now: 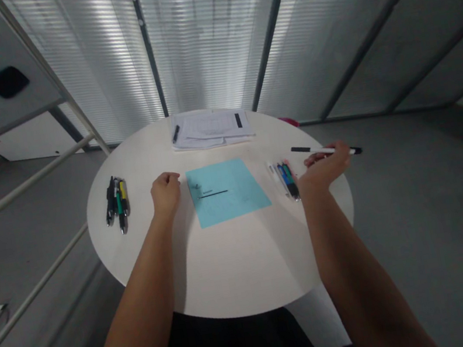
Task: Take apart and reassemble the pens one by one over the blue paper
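Note:
My right hand is closed around a white marker with black ends, held above the right side of the table. Just left of it lies a small group of pens, with blue, green, white and pinkish parts. My left hand, loosely curled with nothing showing in it, rests on the table beside the left edge of a light blue sheet of paper. That sheet bears small dark print and a black line near its left side.
The round white table carries a stack of printed papers with a black pen on top at the far edge. Several pens, black, green and yellow, lie at the left. White metal rails stand to the left; glass panels with blinds rise behind.

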{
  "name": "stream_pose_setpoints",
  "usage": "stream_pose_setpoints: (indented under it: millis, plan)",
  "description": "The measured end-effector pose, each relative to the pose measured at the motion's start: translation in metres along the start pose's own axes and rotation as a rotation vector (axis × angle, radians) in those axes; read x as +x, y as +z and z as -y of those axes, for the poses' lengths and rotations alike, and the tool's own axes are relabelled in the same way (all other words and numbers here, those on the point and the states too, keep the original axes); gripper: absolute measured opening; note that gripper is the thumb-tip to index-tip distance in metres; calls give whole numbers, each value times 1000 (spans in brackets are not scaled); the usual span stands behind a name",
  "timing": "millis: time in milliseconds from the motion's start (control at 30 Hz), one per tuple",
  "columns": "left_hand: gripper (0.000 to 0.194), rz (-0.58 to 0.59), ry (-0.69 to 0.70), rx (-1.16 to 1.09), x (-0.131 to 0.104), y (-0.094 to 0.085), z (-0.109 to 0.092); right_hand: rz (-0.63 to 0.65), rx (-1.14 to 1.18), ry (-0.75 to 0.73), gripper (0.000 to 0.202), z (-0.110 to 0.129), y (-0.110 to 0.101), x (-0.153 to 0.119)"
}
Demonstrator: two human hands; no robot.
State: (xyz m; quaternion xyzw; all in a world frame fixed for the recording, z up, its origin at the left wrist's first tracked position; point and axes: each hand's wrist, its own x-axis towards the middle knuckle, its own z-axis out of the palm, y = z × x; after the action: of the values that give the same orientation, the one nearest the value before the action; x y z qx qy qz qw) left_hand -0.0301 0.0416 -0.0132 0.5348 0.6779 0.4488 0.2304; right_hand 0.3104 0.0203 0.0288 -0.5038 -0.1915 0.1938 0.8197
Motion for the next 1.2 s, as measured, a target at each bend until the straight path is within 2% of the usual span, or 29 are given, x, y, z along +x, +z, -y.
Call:
stream_pose_setpoints:
  millis: [33,100,367,533,633,700,767,833,867,1000,1133,1200]
  plan:
    - [34,0,4,3,0,0,0,-96,18,-83,17,0,0,-1]
    - [33,3,15,4,0,1,1,-152,39,-153,15,-2,2,-2]
    - [33,7,39,20,-1,2,0,-67,20,-211,16,-7,2,-3]
    - [33,12,31,29,-2,1,-3,-18,61,-130,11,-6,9,-14]
    - [33,25,42,45,-3,2,-4,141,-6,-84,9,-13,15,-24]
    - [33,34,62,68,-4,3,-4,227,-117,-129,19,-21,21,-30]
    - [33,48,94,97,-7,5,-5,348,-310,-128,26,-29,29,-33]
    - [32,73,133,120,-9,8,-5,535,-523,-60,23,-35,42,-32]
    - [31,79,153,134,-10,9,-5,606,-630,-92,22,-37,50,-30]
    - [31,94,196,203,-12,12,-3,852,-1123,-487,20,-44,85,-24]
    - [30,108,198,224,-12,13,-1,1057,-1419,-612,33,-58,112,-25]
    - [30,119,204,245,-12,13,-1,1091,-1490,-651,37,-66,119,-26]
